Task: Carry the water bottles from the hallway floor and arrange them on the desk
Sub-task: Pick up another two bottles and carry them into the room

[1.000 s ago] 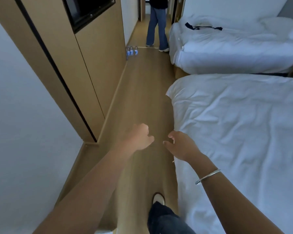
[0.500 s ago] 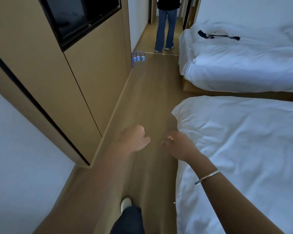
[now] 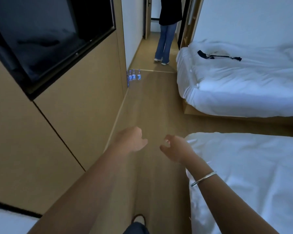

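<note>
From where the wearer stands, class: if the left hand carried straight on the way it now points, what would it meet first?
Probably nothing soon. The left hand points up the bare wooden floor, and the way looks free until the water bottles by the wall corner. Depth is hard to judge, so it might instead brush the wood-panelled wall.

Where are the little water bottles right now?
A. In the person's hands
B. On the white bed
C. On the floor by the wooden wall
C: the water bottles stand in a cluster on the floor at the corner of the wooden wall, far ahead of the empty left hand and right hand.
</note>
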